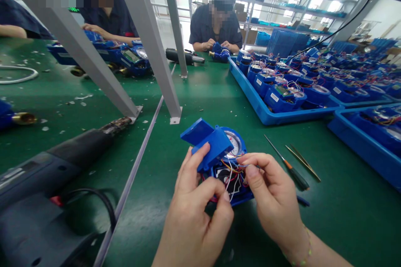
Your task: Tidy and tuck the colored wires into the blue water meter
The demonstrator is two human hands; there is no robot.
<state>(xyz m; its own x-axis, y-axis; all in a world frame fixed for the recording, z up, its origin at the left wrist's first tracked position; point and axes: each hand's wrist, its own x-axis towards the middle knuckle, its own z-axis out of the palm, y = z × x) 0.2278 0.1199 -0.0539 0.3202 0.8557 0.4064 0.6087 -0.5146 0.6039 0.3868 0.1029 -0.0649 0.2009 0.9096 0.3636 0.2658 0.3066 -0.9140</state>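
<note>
In front of me on the green table lies a blue water meter (241,144) with a round dial and an open compartment of thin coloured wires. Its blue flap (216,146) is lifted. My left hand (194,212) rests its outer fingers against that flap, while its thumb and index finger are closed on a white wire (231,173). At the compartment's right side, my right hand (274,196) pinches thin wires (242,166) between thumb and forefinger; their exact ends are hidden by the fingers.
A screwdriver (296,175) and tweezers (303,162) lie to the right. Blue trays (266,117) of meters stand beyond. A heat gun (62,158) lies at left, near grey metal posts (150,41). Co-workers, including one person (216,27) handling a meter, sit across the table.
</note>
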